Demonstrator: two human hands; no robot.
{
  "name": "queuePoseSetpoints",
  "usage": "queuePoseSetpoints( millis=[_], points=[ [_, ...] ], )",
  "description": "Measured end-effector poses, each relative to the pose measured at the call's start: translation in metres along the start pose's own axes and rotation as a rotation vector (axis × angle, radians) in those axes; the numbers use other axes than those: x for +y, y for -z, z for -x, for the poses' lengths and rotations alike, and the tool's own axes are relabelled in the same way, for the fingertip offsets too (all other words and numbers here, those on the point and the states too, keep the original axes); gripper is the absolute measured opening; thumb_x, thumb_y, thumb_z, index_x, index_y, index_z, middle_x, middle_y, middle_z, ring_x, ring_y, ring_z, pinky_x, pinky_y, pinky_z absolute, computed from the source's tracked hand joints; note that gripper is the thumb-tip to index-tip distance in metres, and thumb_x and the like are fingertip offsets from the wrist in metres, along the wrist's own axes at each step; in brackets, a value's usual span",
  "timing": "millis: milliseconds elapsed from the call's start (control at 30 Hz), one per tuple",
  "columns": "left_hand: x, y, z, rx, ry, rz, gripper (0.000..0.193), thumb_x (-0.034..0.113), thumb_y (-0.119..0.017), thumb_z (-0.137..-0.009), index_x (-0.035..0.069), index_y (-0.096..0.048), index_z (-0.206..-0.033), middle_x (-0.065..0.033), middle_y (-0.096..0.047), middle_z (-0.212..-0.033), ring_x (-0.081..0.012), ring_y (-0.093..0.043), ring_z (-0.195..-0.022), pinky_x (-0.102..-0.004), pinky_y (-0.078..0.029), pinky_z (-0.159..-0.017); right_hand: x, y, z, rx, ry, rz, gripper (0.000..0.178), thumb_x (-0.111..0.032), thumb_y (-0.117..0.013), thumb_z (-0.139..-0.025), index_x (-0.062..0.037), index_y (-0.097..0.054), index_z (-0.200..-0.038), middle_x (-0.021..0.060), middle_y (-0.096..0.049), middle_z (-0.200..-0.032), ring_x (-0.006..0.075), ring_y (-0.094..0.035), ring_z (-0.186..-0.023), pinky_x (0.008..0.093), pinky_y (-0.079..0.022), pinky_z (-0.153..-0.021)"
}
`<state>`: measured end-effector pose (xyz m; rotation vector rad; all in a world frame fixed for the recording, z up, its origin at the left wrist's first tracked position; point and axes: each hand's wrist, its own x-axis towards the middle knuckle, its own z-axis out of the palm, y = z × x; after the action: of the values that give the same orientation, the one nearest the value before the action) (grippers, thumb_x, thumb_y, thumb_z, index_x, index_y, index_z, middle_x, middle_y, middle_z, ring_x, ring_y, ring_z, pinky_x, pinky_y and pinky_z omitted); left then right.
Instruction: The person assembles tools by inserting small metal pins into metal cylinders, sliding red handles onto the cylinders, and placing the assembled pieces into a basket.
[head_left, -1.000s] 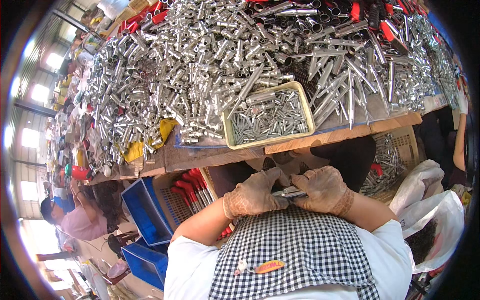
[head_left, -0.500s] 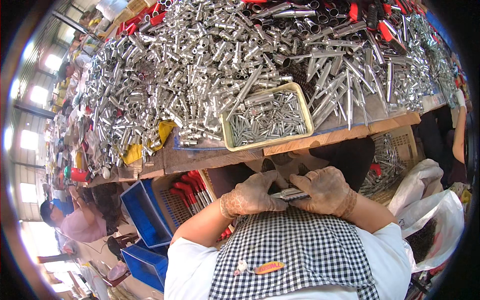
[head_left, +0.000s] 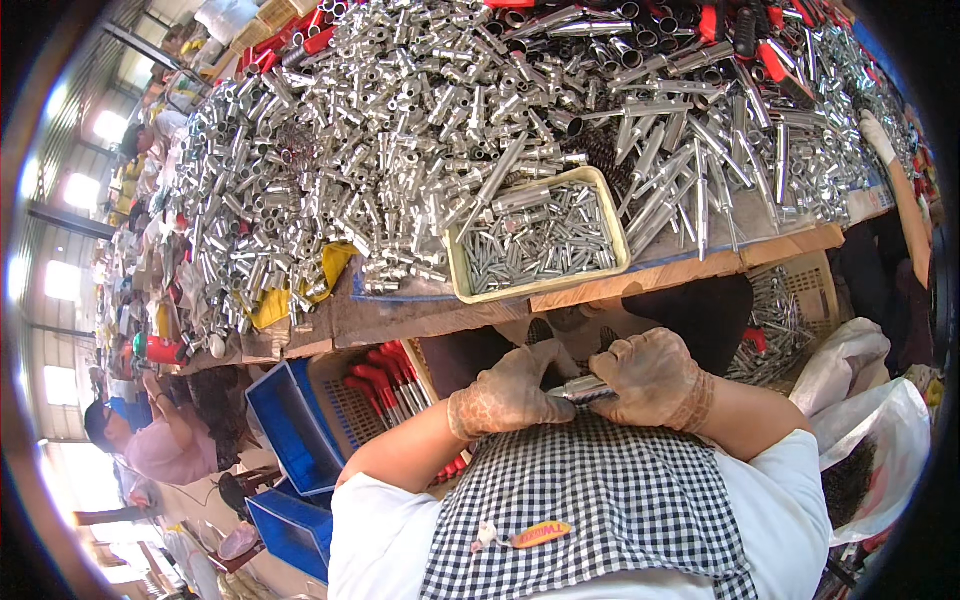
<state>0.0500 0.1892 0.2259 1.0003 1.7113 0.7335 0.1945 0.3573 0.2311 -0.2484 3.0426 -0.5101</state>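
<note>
In front of my checked apron, both gloved hands meet at a short shiny metal tube [head_left: 580,389]. My left hand [head_left: 508,393] is closed on its left end. My right hand [head_left: 648,382] is wrapped round the right end, its fingers curled. Much of the tube is hidden by the gloves. Ahead of my hands, a cream plastic tray [head_left: 540,292] at the bench edge holds many small metal pins, with some longer tubes lying in it. Behind the tray, a large heap of silvery metal fittings [head_left: 370,140] covers the bench.
Blue bins [head_left: 290,425] and a crate of red-handled tools [head_left: 375,375] stand below the bench at left. At right are a crate of metal parts [head_left: 810,290] and a white sack [head_left: 875,450]. A co-worker's gloved hand [head_left: 877,138] reaches over the bench's right end.
The co-worker's gloved hand at the far right has moved up onto the metal parts. My hands keep their hold on the tube, with only a slight shift of the right fingers.
</note>
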Motion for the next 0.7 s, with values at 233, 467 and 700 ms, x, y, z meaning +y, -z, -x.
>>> queuePoseSetpoints(
  millis=[233,467,700],
  points=[
    [-0.001,0.008,0.007,0.142,-0.078,-0.037,0.052,0.024,-0.082,-0.066,0.003,-0.059,-0.108,-0.0174,-0.067,-0.099,-0.0307,-0.066,-0.095,-0.0383,-0.05,-0.084,0.012,0.013,0.005,0.019,-0.057,-0.169,0.059,-0.045,-0.068,-0.078,-0.0062,-0.055,-0.121,0.0153,-0.067,-0.078,0.0309,-0.067,-0.069,0.0417,-0.054,-0.061],
    [-0.006,0.005,0.004,0.067,-0.048,0.019,0.052,0.021,-0.081,-0.07,0.002,-0.06,-0.114,-0.0155,-0.067,-0.105,-0.027,-0.065,-0.098,-0.0367,-0.051,-0.086,0.013,0.017,0.006,-0.18,-0.061,-0.126,0.063,-0.046,-0.062,-0.084,-0.0069,-0.049,-0.132,0.0177,-0.066,-0.079,0.0325,-0.067,-0.068,0.0431,-0.054,-0.06],
    [0.016,0.008,0.005,-0.017,0.143,-0.112,0.051,0.036,-0.079,-0.07,0.0,-0.067,-0.104,-0.019,-0.069,-0.095,-0.0286,-0.067,-0.089,-0.0363,-0.052,-0.08,0.012,0.009,0.005,-0.158,0.019,-0.111,0.063,-0.04,-0.066,-0.082,-0.0063,-0.049,-0.132,0.0163,-0.066,-0.077,0.0327,-0.066,-0.066,0.0442,-0.053,-0.058]
  ],
)
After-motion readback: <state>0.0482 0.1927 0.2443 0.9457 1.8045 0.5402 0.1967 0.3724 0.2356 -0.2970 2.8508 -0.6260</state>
